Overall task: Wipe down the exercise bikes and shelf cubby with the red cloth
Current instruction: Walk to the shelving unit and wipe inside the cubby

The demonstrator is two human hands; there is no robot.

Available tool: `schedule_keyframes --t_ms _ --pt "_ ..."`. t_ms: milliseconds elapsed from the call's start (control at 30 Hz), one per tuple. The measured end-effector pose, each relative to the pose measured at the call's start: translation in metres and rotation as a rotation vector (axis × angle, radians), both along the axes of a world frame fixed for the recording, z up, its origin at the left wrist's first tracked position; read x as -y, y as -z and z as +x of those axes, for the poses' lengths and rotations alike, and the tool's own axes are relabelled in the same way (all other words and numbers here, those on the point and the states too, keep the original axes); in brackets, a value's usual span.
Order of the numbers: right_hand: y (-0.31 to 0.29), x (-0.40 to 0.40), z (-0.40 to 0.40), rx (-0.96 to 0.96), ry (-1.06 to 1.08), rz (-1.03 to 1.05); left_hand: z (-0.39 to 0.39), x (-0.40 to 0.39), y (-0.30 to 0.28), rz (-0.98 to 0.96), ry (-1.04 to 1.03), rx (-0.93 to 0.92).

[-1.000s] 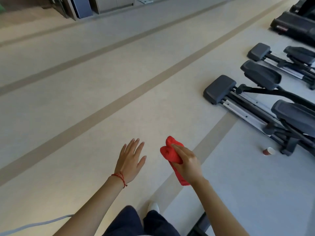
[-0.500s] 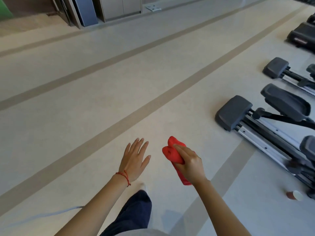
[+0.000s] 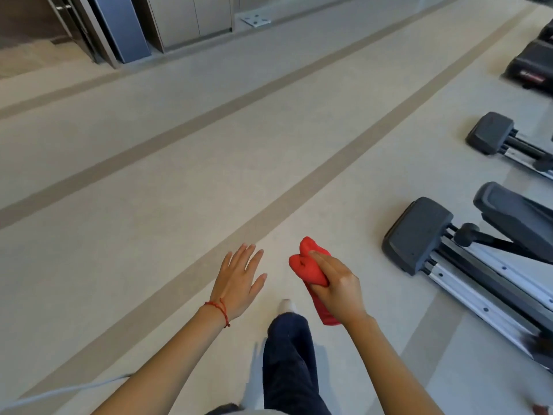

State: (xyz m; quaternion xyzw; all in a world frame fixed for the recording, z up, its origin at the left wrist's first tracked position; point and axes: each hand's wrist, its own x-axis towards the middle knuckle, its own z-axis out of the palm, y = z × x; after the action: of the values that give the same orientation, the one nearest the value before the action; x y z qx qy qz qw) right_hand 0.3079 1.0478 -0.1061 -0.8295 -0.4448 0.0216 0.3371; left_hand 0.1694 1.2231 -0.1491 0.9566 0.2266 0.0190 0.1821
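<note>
My right hand (image 3: 336,287) is closed around a bunched red cloth (image 3: 308,266), held in the air over the floor at lower centre. My left hand (image 3: 238,280) hovers beside it, flat with fingers spread and nothing in it; a red string sits on its wrist. To the right stands a dark grey exercise machine (image 3: 419,235) with a silver rail and a foot pedal (image 3: 514,217). A second machine's end (image 3: 490,133) lies farther back on the right. No shelf cubby is identifiable.
Beige floor with two darker stripes (image 3: 269,217) runs diagonally ahead. Cabinets and a blue-grey panel (image 3: 119,28) line the far wall at top left. A black treadmill end (image 3: 532,67) sits at the far right. My leg in dark trousers (image 3: 290,360) steps forward.
The view has shifted forward and left along the floor; the machines slid toward the right edge and the paper cup left the frame. Both hands keep their pose, cloth still gripped.
</note>
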Motion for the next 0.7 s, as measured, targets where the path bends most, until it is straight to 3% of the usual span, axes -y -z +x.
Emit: schedule_keyframes --t_ms 167,433,700 --pt "-0.003 -0.060 0.112 0.048 -0.051 0.027 0.110 -0.056 -0.002 -0.010 -0.029 0.014" --pt "-0.018 -0.150 0.265 -0.032 -0.031 -0.012 0.257 -0.146 -0.021 0.005 -0.030 0.054" --pt "-0.005 -0.265 0.399 -0.010 -0.021 -0.001 0.392 -0.261 -0.001 0.020 -0.031 0.061"
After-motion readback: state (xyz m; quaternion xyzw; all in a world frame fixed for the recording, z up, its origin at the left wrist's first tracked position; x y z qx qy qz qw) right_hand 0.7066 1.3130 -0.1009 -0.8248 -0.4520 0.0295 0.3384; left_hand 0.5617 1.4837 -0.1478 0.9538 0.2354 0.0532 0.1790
